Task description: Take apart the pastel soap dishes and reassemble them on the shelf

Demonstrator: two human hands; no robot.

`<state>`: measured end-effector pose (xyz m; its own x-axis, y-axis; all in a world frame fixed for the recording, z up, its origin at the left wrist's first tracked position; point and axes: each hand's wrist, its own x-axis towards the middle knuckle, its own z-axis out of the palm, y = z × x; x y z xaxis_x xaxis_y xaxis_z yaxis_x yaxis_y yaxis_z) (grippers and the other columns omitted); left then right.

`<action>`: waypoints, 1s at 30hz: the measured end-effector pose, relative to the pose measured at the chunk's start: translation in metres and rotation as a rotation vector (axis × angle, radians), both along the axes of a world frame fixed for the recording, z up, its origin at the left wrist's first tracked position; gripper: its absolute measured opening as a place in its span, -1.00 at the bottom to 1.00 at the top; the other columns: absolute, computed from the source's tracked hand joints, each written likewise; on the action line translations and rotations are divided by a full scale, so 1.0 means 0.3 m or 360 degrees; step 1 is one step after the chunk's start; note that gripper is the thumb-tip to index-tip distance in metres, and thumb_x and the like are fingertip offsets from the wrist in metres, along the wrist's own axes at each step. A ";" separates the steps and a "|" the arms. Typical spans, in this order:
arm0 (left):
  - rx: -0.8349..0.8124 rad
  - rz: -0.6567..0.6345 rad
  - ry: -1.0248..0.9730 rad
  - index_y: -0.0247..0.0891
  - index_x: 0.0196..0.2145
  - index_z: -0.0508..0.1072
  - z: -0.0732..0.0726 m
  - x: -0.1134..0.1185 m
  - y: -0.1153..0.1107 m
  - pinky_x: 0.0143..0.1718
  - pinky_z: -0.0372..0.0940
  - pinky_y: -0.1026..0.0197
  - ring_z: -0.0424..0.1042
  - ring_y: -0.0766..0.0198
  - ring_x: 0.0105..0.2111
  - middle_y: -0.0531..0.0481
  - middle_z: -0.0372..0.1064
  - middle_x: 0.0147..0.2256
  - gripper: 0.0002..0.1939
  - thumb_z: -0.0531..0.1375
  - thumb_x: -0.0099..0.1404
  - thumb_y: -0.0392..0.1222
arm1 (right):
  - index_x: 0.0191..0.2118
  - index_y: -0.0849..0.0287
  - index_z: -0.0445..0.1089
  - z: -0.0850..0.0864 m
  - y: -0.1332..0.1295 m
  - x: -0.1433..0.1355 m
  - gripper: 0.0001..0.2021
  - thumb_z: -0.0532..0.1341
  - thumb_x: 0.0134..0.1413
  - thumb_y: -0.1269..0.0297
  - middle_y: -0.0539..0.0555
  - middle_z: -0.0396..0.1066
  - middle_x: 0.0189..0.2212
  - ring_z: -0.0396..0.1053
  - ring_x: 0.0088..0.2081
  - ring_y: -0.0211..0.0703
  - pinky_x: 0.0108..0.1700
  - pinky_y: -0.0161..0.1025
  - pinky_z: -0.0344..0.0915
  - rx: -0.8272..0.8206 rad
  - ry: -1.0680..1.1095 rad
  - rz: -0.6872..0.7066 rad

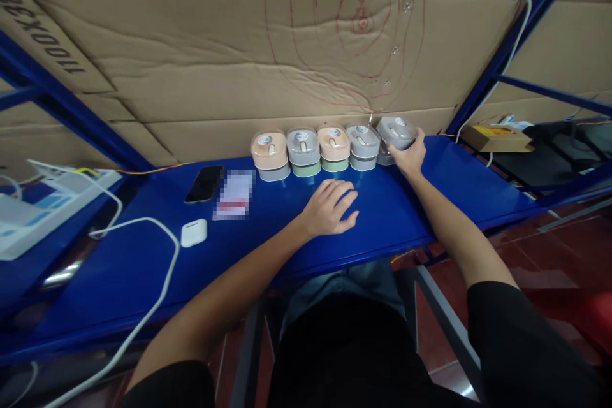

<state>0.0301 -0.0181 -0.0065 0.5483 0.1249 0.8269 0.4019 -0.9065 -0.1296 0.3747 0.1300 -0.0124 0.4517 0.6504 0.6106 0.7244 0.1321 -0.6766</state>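
Several small plastic boxes with clear lids stand in stacks of two along the back of the blue table (382,213). From the left, the upper ones are a peach box (270,152), a grey box (303,150), a second peach box (334,145) and another grey box (364,141). My right hand (410,152) is closed around the rightmost grey box (396,132), which sits tilted over a lower grey box (385,155). My left hand (331,207) rests on the table in front of the stacks, fingers apart and loosely curved, holding nothing.
A black phone (204,184), a blurred-out card (234,194) and a white earphone case (194,233) lie on the left. A white cable (174,261) crosses the table there. Cardboard (205,44) walls the back. Blue frame posts (497,70) stand at both sides.
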 end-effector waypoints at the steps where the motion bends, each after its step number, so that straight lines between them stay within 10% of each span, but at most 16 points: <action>1: -0.0010 0.0001 -0.0034 -0.21 0.12 0.48 0.001 -0.015 -0.004 -0.02 0.56 -0.23 0.66 -0.16 0.01 -0.33 0.62 0.05 -0.63 0.29 0.39 -0.15 | 0.40 0.17 0.18 0.006 0.003 0.012 0.06 0.47 -0.15 -0.25 0.44 0.48 0.27 0.46 0.31 0.52 0.37 0.46 0.34 0.0052 0.0034 -0.0009; 9: -0.0310 0.0144 -0.0466 -0.21 0.09 0.42 0.036 -0.098 0.022 -0.15 0.52 -0.01 0.55 0.06 -0.20 -0.13 0.52 -0.16 -0.64 0.30 0.38 -0.15 | 0.40 0.02 0.24 0.118 -0.077 0.011 0.05 0.37 -0.07 -0.55 0.26 0.50 0.18 0.55 0.17 0.35 0.28 0.42 0.45 0.0385 0.0155 0.0613; 14: -0.0697 0.0214 -0.0648 -0.21 0.17 0.36 0.015 -0.141 0.072 -0.13 0.52 0.00 0.53 0.11 -0.21 -0.16 0.52 -0.05 -0.45 0.38 0.33 0.01 | 0.34 -0.05 0.36 0.168 -0.224 -0.129 0.09 0.47 -0.26 -0.58 0.21 0.54 0.19 0.53 0.20 0.40 0.29 0.35 0.47 -0.0021 0.0215 0.1288; 19: -0.1365 0.0078 -0.0617 -0.19 0.45 0.17 -0.041 -0.183 0.101 0.19 0.51 -0.20 0.58 -0.15 0.20 -0.40 0.43 0.30 -0.02 0.47 0.24 0.14 | 0.43 -0.03 0.32 0.136 -0.332 -0.270 0.03 0.59 -0.12 -0.29 0.22 0.51 0.30 0.49 0.28 0.36 0.41 0.30 0.37 -0.0543 0.0044 0.1971; 30: -0.1512 0.0208 -0.0140 -0.21 0.49 0.23 -0.034 -0.164 0.067 0.40 0.37 -0.37 0.47 -0.36 0.35 -0.38 0.46 0.31 0.23 0.66 0.00 0.11 | 0.54 0.05 0.22 0.023 -0.319 -0.335 0.17 0.67 -0.15 -0.15 0.29 0.48 0.36 0.48 0.35 0.35 0.44 0.30 0.37 -0.0641 -0.0250 0.2105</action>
<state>-0.0191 0.0020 -0.0166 0.4234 0.8194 0.3864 0.4807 -0.5647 0.6708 0.2742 0.0342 -0.0055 -0.6850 0.6775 0.2679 0.2870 0.5888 -0.7556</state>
